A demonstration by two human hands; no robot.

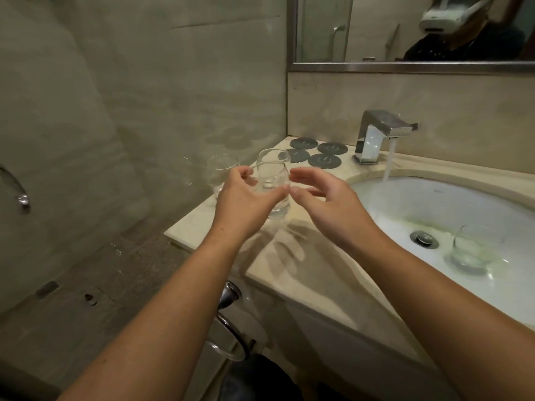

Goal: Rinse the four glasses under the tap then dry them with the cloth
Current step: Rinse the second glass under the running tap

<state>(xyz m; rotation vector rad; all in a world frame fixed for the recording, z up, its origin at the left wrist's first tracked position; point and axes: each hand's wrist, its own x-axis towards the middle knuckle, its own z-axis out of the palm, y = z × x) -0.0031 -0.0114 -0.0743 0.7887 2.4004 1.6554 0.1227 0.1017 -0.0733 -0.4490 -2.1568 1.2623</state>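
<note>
Marble desk [304, 264] runs along the wall, with a white sink [434, 204] set in it on the right. The tap [376, 134] is on and its water stream [388, 163] falls into the basin.

Progress: early, by the look of it. One glass in the sink [474, 250] stands upright near the drain, away from the stream; can't tell if it has been rinsed. The other three are at the desk's left end, well apart from the tap. No cloth in view, so drying looks not started. Left to do: rinse most or all, then dry all four.

The left hand [243, 204] grips the held glass [272, 183], fingers [240, 172] curled round its far side and thumb on the near side. Can't tell if its base is lifted or on the desk. The right hand [333, 209] is spread loose and holds nothing. Its fingers [307, 173] are just beside the held glass; contact unclear.

The rear glass [273, 156] sits right behind the held one, the left glass [221, 169] beside it. Four dark coasters [324, 160] lie between the glasses and the tap.
</note>
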